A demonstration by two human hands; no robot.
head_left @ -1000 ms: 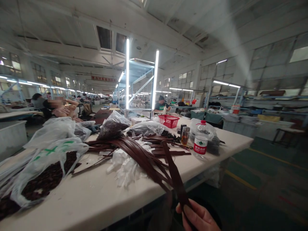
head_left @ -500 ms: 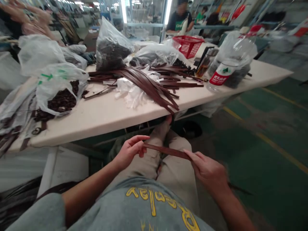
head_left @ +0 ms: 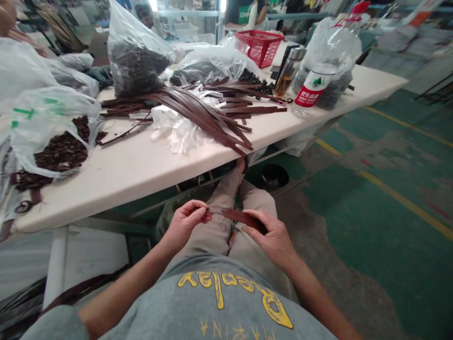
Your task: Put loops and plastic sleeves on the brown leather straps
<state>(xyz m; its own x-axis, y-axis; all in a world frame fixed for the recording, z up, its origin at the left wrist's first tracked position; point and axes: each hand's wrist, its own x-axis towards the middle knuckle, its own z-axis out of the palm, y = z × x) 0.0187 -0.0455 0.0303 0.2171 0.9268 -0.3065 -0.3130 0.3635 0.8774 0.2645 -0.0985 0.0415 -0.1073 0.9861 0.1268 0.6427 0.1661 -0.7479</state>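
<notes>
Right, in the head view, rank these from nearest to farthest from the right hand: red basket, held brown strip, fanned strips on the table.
From the right hand:
1. held brown strip: in its grip, stretching toward the left hand
2. fanned strips: ahead, reaching the near edge of the table
3. red basket: farther back, behind the strips

Head-worn view, forward and down; lap (head_left: 205, 242) close, table (head_left: 116, 165) beyond.

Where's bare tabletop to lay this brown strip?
Along the table's near edge, between the bag of brown scraps and white pieces. A smaller patch lies between the brown strips and labelled bottle. Behind, clear bags and red basket crowd it.
</notes>
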